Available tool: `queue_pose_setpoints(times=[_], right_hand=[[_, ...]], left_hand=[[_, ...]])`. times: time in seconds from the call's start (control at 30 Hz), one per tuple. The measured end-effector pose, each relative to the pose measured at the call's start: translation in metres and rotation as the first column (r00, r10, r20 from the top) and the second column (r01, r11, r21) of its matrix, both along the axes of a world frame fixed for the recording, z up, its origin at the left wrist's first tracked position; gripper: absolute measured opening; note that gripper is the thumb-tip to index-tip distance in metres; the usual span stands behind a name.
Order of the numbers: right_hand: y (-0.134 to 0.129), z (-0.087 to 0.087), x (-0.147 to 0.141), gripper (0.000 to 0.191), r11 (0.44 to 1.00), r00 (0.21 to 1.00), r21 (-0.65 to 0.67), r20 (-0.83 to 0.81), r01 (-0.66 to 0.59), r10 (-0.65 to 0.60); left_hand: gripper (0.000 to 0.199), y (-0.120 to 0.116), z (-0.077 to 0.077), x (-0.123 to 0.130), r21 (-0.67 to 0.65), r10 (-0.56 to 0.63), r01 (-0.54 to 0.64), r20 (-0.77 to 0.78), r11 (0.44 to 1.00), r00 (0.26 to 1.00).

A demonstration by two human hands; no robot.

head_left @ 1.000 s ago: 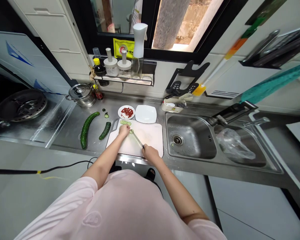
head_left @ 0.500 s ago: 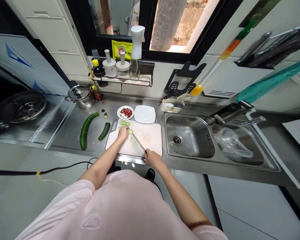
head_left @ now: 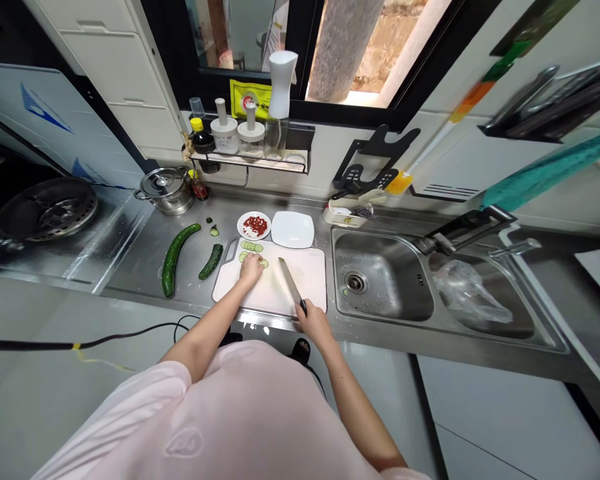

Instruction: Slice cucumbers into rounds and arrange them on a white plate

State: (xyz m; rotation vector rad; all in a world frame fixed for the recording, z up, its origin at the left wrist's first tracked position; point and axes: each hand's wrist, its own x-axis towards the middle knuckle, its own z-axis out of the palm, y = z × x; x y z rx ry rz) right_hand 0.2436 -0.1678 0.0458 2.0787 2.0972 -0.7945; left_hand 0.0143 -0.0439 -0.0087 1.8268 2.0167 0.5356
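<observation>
Held a knife (head_left: 291,283) over a cutting board (head_left: 305,267), just below frame centre.
Wrapped the right hand (head_left: 314,321) around the handle (head_left: 304,307); rested the left hand (head_left: 251,269) at the cucumber slices (head_left: 251,247), fingertips too hidden to tell whether pinching one. Showed, left of centre, a whole cucumber (head_left: 173,263) on the surface (head_left: 145,260); beyond the board, a plate (head_left: 241,225) of red pieces (head_left: 255,225).
</observation>
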Motion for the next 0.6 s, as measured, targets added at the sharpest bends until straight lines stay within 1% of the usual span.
queue_pose_setpoints(times=[0.13, 0.23, 0.3, 0.4, 0.5, 0.6], right_hand=[[0.003, -0.005, 0.002, 0.037, 1.000, 1.000, -0.007, -0.002, 0.012, -0.012], [0.004, -0.006, 0.001, 0.037, 1.000, 1.000, -0.012, 0.007, 0.020, -0.020], [0.004, -0.007, 0.001, 0.036, 1.000, 1.000, -0.010, 0.013, 0.023, -0.023], [0.005, -0.008, 0.001, 0.037, 0.999, 0.999, -0.016, 0.022, 0.028, -0.028], [0.007, -0.007, 0.002, 0.038, 0.999, 0.999, -0.027, 0.024, 0.028, -0.027], [0.009, -0.004, 0.002, 0.039, 0.999, 0.999, -0.033, 0.037, 0.028, -0.026]], left_hand=[[0.014, 0.004, 0.002, 0.001, -0.034, 0.044, -0.042, 0.076, 0.999, 0.996], [0.010, 0.002, 0.002, -0.002, -0.076, 0.109, -0.098, 0.161, 0.992, 0.981], [0.009, 0.000, 0.002, -0.008, -0.073, 0.154, -0.142, 0.200, 0.987, 0.968], [0.014, -0.006, 0.001, -0.021, -0.043, 0.219, -0.215, 0.223, 0.976, 0.950], [0.024, -0.011, 0.002, -0.035, -0.025, 0.296, -0.297, 0.197, 0.955, 0.935], [0.030, -0.015, 0.005, -0.046, -0.005, 0.325, -0.329, 0.169, 0.944, 0.931]])
